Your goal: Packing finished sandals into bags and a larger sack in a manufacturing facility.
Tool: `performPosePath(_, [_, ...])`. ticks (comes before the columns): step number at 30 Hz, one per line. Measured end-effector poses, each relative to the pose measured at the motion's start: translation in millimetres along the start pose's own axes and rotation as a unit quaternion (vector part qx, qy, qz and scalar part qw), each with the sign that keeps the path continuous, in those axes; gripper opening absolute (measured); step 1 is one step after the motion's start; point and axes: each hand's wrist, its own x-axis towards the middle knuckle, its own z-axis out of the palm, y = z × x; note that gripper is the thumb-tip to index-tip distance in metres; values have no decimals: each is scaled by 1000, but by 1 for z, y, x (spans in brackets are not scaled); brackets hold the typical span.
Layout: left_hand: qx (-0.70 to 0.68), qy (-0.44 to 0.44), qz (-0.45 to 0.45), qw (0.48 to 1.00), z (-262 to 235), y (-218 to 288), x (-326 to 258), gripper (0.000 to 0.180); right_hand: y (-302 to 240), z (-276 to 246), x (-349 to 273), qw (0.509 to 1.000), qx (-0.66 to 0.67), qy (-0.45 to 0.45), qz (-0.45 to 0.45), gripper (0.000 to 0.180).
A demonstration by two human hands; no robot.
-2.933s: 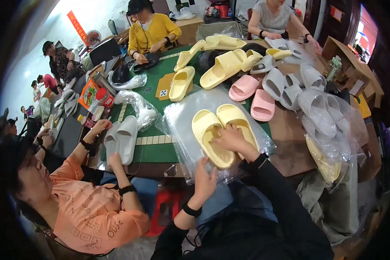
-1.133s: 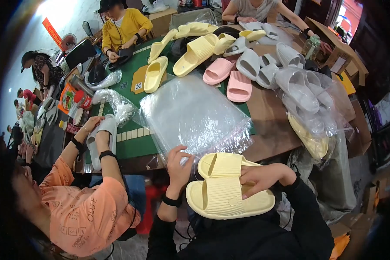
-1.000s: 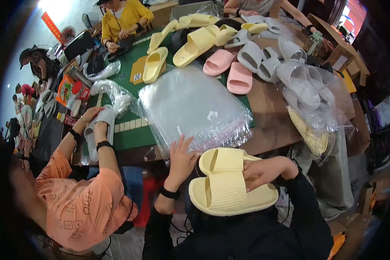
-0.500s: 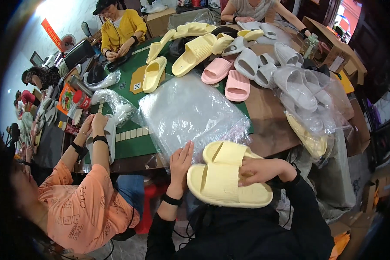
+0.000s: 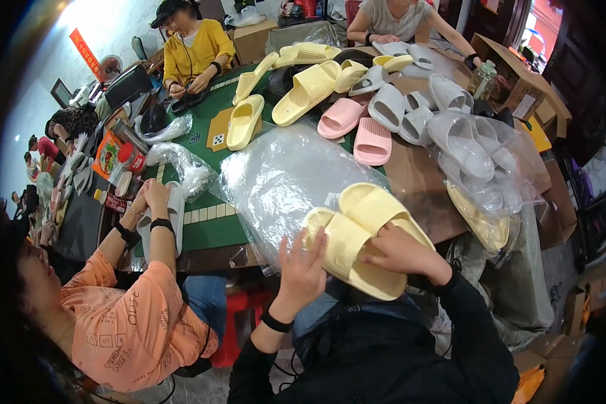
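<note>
The person's right hand (image 5: 402, 254) grips a pair of yellow slippers (image 5: 347, 246), its fingers tucked into the foot openings behind the straps, and that single hold seems to be what keeps the two pressed side by side. The pair is tilted, toe ends up and leftward toward the left hand (image 5: 303, 268), heel ends down beside the right wrist; such a slant probably comes from being carried at the openings rather than from below. The left hand is open, fingers spread upward, grasping nothing; its fingertips overlap the nearer slipper's toe end, though whether they touch it cannot be told. Just ahead of both hands, a stack of clear plastic bags (image 5: 283, 161) lies flat on the table (image 5: 419, 196), partly covered from view by the held pair, a spot within easy reach of either hand. Further ahead, loose yellow slippers (image 5: 308, 94) and pink slippers (image 5: 374, 143) sit beyond the bags, leaving the stretch nearest the hands to the bags. Grey slippers in a clear bag (image 5: 466, 148) rest ahead and to the right of the right hand, apart from it. Left of the left hand, a co-worker's hands (image 5: 149, 195) are at another grey pair (image 5: 176, 210).
</note>
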Motion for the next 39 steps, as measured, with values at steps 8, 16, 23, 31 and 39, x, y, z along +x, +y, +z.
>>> performPosePath(8, [-162, -88, 132, 974, -13, 17, 7, 72, 4, 27, 18, 990, -38, 121, -63, 34])
performPosePath(16, [-237, -14, 201, 950, -18, 50, -6, 46, -30, 28, 97, 979, -49, 195, 23, 37])
performPosePath(23, [-259, 314, -163, 899, 16, 26, -46, 52, -61, 7, 131, 970, -19, 216, 114, 41])
performPosePath(31, [-648, 1, -429, 629, 5, 21, -24, 64, -23, 49, 182, 954, -8, 298, -14, 42])
performPosePath(39, [-728, 136, -407, 535, -11, 11, 0, 56, -82, -27, 25, 928, 205, 216, -226, 54])
